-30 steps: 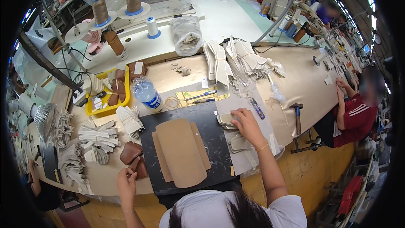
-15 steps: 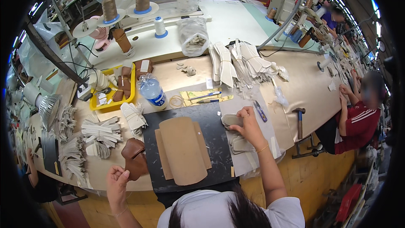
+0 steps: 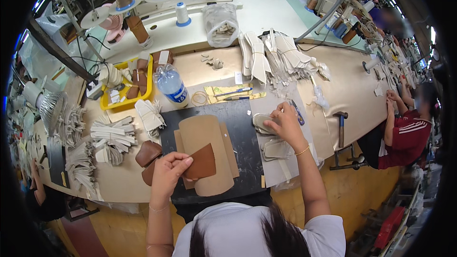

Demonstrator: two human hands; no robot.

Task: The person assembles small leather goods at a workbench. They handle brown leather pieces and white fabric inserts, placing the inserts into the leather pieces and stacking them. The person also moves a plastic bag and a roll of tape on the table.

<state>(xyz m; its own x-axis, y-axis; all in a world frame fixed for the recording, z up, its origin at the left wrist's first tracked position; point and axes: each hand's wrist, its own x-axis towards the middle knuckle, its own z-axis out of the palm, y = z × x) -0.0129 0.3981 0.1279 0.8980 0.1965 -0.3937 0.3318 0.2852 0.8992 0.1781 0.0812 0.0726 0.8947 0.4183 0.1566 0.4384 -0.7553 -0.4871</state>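
1. While the left hand [image 3: 169,173] pinches a brown leather piece [image 3: 203,163] by its left side between thumb and fingers, the right hand [image 3: 288,126] is over a stack of pale pieces [image 3: 260,122], thumb apart from its bent fingers; whether it grips any, I cannot tell.
2. The leather piece is above the near half of a tan board [image 3: 202,128], left of the right hand and closer to the worktop's [image 3: 352,85] near edge. About as wide as long, it shows no clear long axis; contact with the board cannot be told.
3. The board's long axis runs near to far on a black mat [image 3: 245,162] at the worktop's near edge. The pale stack lies along the mat's right edge, toward its far right corner.
4. Beyond the mat's far left corner, a yellow tray [image 3: 151,74] holds brown bundles [image 3: 139,74] and small white pieces [image 3: 114,96].
5. A clear bag [image 3: 219,14] at the white table's [image 3: 266,14] near edge holds pale scraps [image 3: 223,31].
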